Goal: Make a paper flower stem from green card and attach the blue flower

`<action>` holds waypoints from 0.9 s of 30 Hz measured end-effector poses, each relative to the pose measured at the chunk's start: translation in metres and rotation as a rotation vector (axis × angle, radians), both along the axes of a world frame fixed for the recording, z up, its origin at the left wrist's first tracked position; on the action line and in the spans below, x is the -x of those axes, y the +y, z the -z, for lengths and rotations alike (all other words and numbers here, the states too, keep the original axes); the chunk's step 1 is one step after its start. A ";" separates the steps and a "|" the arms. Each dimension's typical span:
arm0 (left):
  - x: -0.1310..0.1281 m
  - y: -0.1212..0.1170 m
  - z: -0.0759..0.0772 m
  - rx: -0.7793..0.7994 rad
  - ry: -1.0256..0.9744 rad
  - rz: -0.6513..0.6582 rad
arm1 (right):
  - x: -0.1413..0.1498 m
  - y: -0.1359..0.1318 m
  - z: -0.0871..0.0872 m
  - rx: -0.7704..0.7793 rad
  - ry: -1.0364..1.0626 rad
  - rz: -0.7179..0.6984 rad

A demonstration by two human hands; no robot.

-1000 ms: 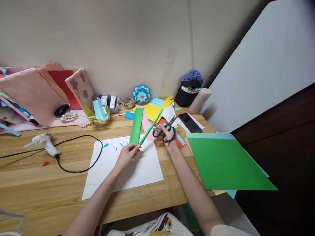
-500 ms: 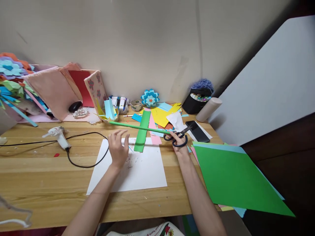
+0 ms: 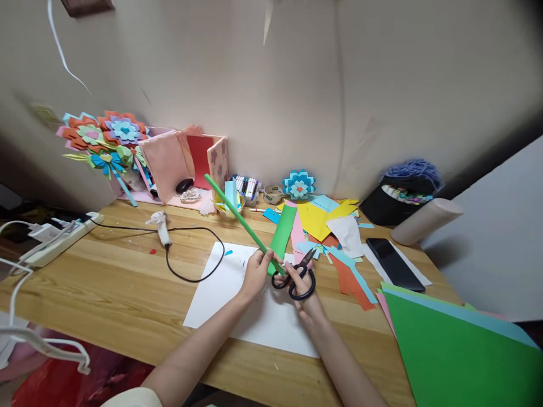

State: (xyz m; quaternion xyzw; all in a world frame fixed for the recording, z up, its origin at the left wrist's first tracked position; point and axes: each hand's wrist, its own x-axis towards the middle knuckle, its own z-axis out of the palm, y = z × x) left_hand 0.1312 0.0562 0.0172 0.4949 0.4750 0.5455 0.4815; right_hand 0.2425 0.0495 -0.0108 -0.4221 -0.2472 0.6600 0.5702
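- White sheet (image 3: 212, 299) on the wooden desk (image 3: 139, 316), my landmark; both my hands are above it.
- My left hand (image 3: 254, 275): closed in a pinch, thumb and fingers on the slim green paper tube (image 3: 237, 217) near its lower end.
- Tube slants over the sheet, its upper end up and to the left, past the sheet's far edge.
- My right hand (image 3: 308, 305): fingers closed around the handles of the black-handled scissors (image 3: 307, 259), fingertips at the tube's lower end. Whether they grip the tube too, I can't tell. Blades point away from me, nearly together, off the tube.
- Large green sheet (image 3: 458, 350), top of a coloured paper stack, right of the white sheet.
- Green paper strip (image 3: 283, 229): near end over the white sheet, far end beyond it.
- Glue gun (image 3: 163, 230), left of the sheet, cord looping over its edge.
- Orange scrap (image 3: 348, 277) and phone (image 3: 394, 264), right of the sheet.
- Yellow paper (image 3: 314, 221), beyond the sheet; behind it, blue paper flower (image 3: 299, 185) by the wall.
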 end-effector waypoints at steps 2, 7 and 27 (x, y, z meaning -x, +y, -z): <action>0.005 0.000 0.000 0.001 0.044 -0.048 | -0.005 0.000 0.002 -0.014 -0.070 -0.033; 0.013 0.002 0.001 0.053 0.045 -0.007 | -0.022 0.004 0.004 -0.130 -0.258 -0.136; 0.033 0.034 0.007 -0.330 0.427 0.284 | -0.035 0.011 -0.014 -0.107 -0.011 -0.206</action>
